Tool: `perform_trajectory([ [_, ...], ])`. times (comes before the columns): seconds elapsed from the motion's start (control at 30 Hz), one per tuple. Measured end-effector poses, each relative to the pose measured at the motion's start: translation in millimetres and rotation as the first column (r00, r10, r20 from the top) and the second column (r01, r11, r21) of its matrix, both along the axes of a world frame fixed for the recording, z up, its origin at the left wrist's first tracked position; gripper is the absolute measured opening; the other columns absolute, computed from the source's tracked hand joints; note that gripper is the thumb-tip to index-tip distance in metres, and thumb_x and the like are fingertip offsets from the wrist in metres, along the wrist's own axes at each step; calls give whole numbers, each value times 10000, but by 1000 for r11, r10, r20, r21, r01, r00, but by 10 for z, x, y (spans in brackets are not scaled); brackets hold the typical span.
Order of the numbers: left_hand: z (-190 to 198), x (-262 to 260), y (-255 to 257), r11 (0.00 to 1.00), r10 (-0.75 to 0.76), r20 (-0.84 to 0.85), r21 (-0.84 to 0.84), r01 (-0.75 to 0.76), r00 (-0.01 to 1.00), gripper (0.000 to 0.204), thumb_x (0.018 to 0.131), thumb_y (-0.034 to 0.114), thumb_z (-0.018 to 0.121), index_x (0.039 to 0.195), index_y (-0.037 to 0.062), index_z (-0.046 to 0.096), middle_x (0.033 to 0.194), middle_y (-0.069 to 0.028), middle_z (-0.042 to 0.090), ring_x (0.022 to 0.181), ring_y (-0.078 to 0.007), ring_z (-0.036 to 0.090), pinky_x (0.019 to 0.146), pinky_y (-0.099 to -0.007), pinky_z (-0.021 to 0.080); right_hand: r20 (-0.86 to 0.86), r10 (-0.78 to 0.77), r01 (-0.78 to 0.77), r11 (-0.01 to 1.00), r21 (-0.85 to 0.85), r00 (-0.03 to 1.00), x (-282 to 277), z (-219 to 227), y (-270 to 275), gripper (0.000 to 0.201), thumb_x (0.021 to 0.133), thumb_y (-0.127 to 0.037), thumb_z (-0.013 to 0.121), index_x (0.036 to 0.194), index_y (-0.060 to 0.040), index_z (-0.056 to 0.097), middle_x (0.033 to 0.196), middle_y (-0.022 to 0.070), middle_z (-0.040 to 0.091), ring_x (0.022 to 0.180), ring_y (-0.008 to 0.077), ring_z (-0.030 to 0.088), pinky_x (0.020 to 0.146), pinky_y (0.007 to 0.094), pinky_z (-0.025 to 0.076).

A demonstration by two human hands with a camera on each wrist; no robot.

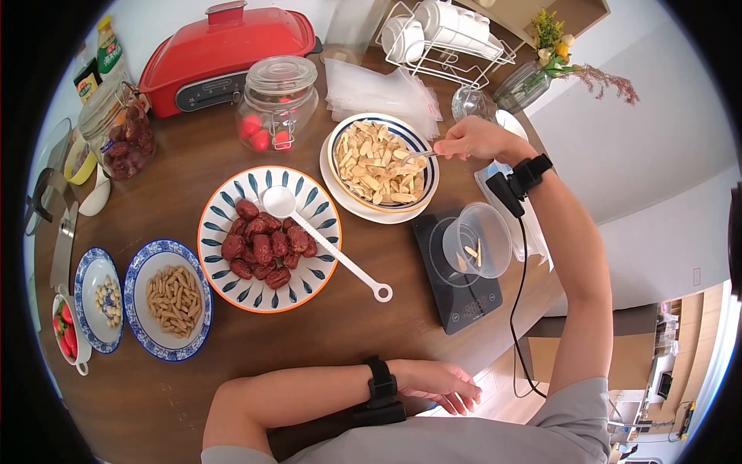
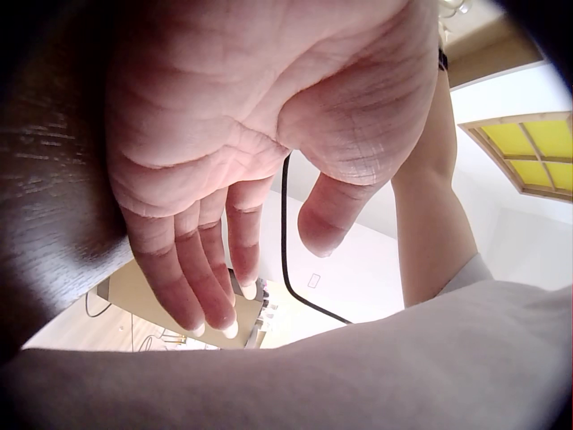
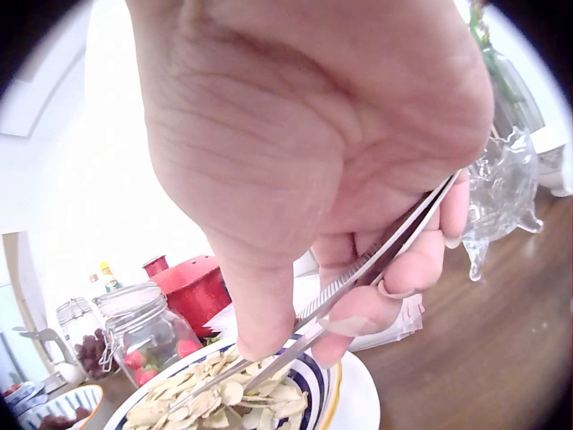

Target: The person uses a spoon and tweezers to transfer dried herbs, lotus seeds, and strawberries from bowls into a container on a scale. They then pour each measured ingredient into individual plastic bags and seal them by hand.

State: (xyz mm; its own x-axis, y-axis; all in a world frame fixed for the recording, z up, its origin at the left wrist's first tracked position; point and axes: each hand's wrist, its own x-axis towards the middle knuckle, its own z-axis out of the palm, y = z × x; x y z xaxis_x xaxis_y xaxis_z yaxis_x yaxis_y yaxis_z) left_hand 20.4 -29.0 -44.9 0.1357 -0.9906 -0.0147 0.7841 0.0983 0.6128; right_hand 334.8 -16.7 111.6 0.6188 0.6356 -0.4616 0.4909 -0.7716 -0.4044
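Observation:
My right hand (image 1: pixel 475 141) pinches metal tweezers (image 3: pixel 338 288) between thumb and fingers. The tweezers' tips reach into pale dried slices (image 1: pixel 371 158) heaped in a blue-striped bowl (image 1: pixel 334 147), which stands on a white plate (image 1: pixel 328 185). Nearer me, a clear plastic tub (image 1: pixel 498 224) containing a few slices sits tilted on a black kitchen scale (image 1: pixel 464 305). At the table's front edge my left hand (image 1: pixel 440 380) hangs with relaxed fingers, holding nothing; its palm fills much of the left wrist view.
A patterned plate (image 1: pixel 220 282) bears red dates (image 1: pixel 263 247) and a white spoon (image 1: pixel 332 249). Blue-rimmed dishes (image 1: pixel 139 332) stand at left. Behind are glass jars (image 1: pixel 297 77), a red electric cooker (image 1: pixel 224 50), a cup rack (image 1: pixel 456 69) and a vase (image 1: pixel 522 87). A cable (image 1: pixel 516 325) trails from the right wrist.

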Motion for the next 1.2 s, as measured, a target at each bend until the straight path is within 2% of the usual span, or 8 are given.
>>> perform_trajectory([
  [0.43, -20, -4, -14, 1000, -1, 8, 16, 1, 1000, 440, 995, 353, 530, 1255, -1, 533, 1147, -101, 588, 1035, -178, 571, 917, -284, 484, 42, -73, 73, 997, -11, 996, -4, 195, -118, 445, 828, -489, 700, 728, -56, 665, 633, -19, 529, 610, 74, 455, 542, 239, 341],
  [0.53, -24, -13, -18, 1000, 4, -3, 5, -4, 1000, 428, 997, 345, 527, 1249, 0, 532, 1147, -100, 588, 1036, -178, 572, 919, -285, 484, -3, -87, 87, 995, 50, 996, 28, 222, -290, 434, 839, -477, 694, 716, -63, 654, 621, -27, 524, 599, 68, 452, 542, 235, 342],
  [0.7, 15, -8, 7, 1000, 3, -19, 19, -3, 1000, 384, 994, 326, 536, 1211, 9, 544, 1147, -91, 588, 1035, -172, 576, 923, -288, 481, 80, -76, 73, 997, 37, 994, -156, 433, -708, 400, 873, -433, 669, 715, -66, 649, 623, -32, 538, 593, 62, 455, 549, 236, 359],
  [0.77, 19, -4, 15, 1000, 4, -22, 20, -4, 1000, 380, 993, 325, 539, 1208, 12, 546, 1145, -86, 589, 1033, -170, 576, 925, -288, 480, 79, -118, 116, 993, 28, 990, -245, 481, -905, 447, 844, -462, 691, 674, -53, 632, 615, -14, 534, 600, 68, 458, 538, 255, 332],
  [0.97, 38, -4, 28, 1000, 10, -16, 20, -10, 1000, 375, 996, 331, 532, 1204, 20, 550, 1139, -68, 591, 1025, -159, 571, 935, -288, 470, -87, -242, 250, 964, 94, 966, -538, 482, -1353, 369, 844, -368, 727, 685, -45, 647, 618, -19, 535, 590, 53, 446, 535, 232, 328],
  [1.1, 41, -1, 35, 1000, 15, -6, 16, -15, 1000, 367, 1002, 334, 521, 1199, 26, 553, 1136, -57, 591, 1022, -153, 567, 938, -291, 468, 21, -230, 230, 973, 6, 973, -653, 377, -1458, 365, 826, -355, 733, 703, -18, 665, 603, 6, 558, 600, 74, 496, 541, 253, 372],
  [1.13, 33, 0, 37, 1000, 15, -5, 17, -15, 1000, 367, 1002, 334, 521, 1199, 26, 553, 1136, -57, 591, 1022, -153, 567, 938, -291, 468, 203, -171, 200, 971, -132, 964, -771, 443, -1362, 371, 804, -370, 737, 732, -10, 685, 621, 37, 601, 635, 81, 544, 560, 261, 399],
  [1.2, 19, -2, 38, 1000, 17, -13, 2, -17, 1000, 365, 1001, 338, 522, 1193, 30, 558, 1132, -52, 592, 1019, -152, 568, 935, -291, 468, 234, -134, 163, 981, -108, 963, -712, 414, -1437, 375, 797, -377, 738, 739, -10, 691, 620, 44, 611, 627, 82, 551, 553, 259, 401],
])
